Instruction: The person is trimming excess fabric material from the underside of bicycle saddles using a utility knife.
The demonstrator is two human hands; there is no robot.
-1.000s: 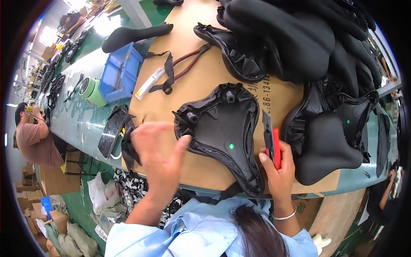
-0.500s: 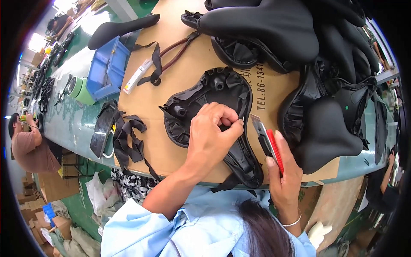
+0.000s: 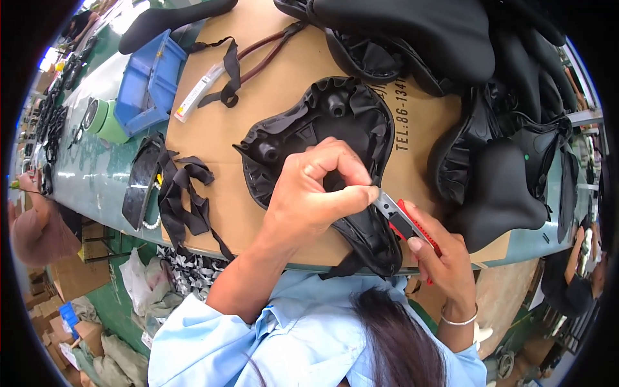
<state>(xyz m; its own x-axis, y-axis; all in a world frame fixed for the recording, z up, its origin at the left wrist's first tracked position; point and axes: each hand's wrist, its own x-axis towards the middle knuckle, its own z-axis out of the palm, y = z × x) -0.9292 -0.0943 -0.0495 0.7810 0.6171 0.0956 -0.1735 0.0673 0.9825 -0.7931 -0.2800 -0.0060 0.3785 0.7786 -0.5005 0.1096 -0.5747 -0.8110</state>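
A black bicycle saddle (image 3: 298, 137) lies upside down on the cardboard, its nose toward me and its cover gathered in folds round the rim. Across its middle reaches my left hand (image 3: 313, 187), thumb and forefinger pinched together at the right rim on the edge of the cover; the pinched bit is mostly hidden. My right hand (image 3: 445, 261) is closed round a red and silver utility knife (image 3: 406, 224). The knife's blade end meets the rim right beside my left fingertips.
Black saddles (image 3: 412, 39) are piled at the back and right. Leftward lie black fabric strips (image 3: 187, 193), a dark tray (image 3: 140, 184), a blue bin (image 3: 145, 84), a green tape roll (image 3: 106, 120), a small white packet (image 3: 198, 92) and brown-handled pliers (image 3: 267, 45). Other people work farther off.
The knife has come left and down, its blade end now at the rim by my left fingers. My left hand stays pinched at the rim. The whole view has shifted slightly.
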